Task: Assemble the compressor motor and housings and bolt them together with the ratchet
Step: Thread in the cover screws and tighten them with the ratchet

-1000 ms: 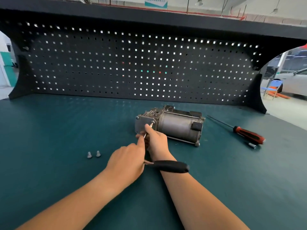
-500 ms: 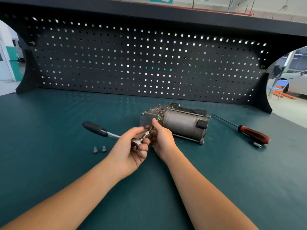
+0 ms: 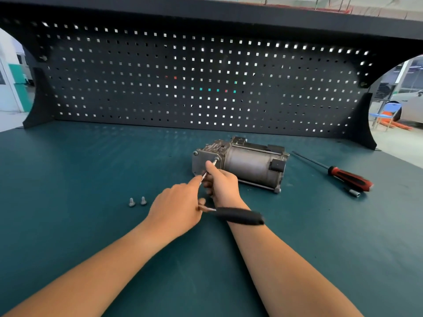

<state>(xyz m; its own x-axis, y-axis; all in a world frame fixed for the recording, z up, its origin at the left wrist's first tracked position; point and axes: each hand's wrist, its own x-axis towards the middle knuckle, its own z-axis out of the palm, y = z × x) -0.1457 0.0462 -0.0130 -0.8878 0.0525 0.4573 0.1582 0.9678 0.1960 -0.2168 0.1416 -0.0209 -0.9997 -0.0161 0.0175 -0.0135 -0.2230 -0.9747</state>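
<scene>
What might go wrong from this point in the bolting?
The extension meets the bolt at a slant, steadied only by the right hand; it might slip off.
Nothing visibly clamps the compressor, so ratchet torque from the left hand may shift it.
The loose bolts could get knocked.

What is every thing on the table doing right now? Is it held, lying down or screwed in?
Compressor: lying on its side on the table.
Ratchet: held by both hands, its tip on a corner bolt of the compressor.
Left hand: grips the ratchet by its head.
Right hand: holds the ratchet's shaft.
Two loose bolts: standing on the table, untouched.
Screwdriver: lying on the table, untouched.
Small socket: lying beside the screwdriver.
</scene>
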